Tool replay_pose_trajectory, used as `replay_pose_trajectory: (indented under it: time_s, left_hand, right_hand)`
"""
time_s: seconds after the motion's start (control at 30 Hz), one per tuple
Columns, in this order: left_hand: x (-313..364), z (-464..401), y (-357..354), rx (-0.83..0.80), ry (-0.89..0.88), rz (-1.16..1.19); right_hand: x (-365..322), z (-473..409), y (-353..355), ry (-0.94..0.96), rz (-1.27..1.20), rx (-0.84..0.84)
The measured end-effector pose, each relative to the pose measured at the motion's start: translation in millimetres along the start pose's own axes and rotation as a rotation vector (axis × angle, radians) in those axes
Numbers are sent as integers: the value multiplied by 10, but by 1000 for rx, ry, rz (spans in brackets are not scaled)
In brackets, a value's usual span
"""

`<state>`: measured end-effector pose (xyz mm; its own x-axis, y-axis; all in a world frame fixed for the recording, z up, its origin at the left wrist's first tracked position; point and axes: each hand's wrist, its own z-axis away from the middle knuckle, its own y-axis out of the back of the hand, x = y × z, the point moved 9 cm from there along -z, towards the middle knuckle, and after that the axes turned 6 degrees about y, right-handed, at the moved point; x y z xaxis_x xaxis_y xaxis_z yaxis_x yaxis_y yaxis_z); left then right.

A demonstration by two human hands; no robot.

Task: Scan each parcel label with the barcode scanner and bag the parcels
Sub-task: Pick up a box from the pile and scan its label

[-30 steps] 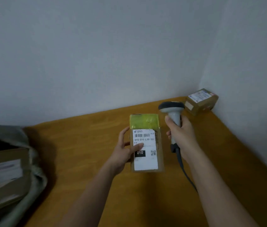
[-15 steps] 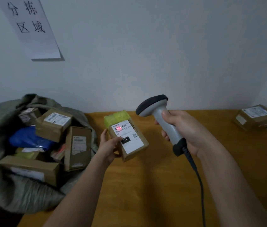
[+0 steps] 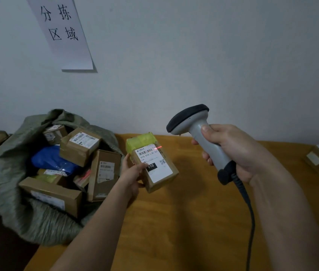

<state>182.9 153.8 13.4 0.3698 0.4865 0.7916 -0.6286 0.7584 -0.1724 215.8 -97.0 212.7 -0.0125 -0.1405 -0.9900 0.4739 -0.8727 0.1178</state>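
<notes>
the left hand (image 3: 133, 176) gripped a small cardboard parcel (image 3: 154, 165) by its left edge, held just above the wooden bench (image 3: 184, 222) beside the green sack (image 3: 27, 212) of boxes. the right hand (image 3: 233, 151) was wrapped round the grey barcode scanner (image 3: 197, 132), whose red line fell across the white label (image 3: 153, 162).

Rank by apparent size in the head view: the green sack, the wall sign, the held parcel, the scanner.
1. green sack
2. wall sign
3. scanner and held parcel look alike; the scanner seems nearer the camera, so unranked.
</notes>
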Motion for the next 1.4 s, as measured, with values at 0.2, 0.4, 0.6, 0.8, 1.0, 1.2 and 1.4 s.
replay_pose_trajectory:
  time_s: [0.2, 0.4, 0.6, 0.8, 1.0, 1.2, 1.4]
  left_hand:
    - [17, -58, 67, 12, 9, 39]
    - [49, -4, 165, -15, -7, 102]
    - [288, 105, 274, -255, -67, 275]
    - [519, 103, 807, -342, -79, 277]
    - [1246, -117, 2259, 319, -281, 118]
    - [1774, -304, 3825, 983, -180, -658]
    - [2058, -844, 4452, 879, -141, -889]
  right_hand:
    - [18, -145, -39, 13, -2, -52]
    - [141, -295, -99, -3, -63, -2]
    - [656, -639, -598, -84, -179, 128]
    - [823, -891, -1372, -100, -318, 129]
    - [697, -1178, -2153, -49, -344, 195]
    - [567, -1458, -3180, -32, -250, 157]
    - [538, -1716, -3877, -52, -127, 142]
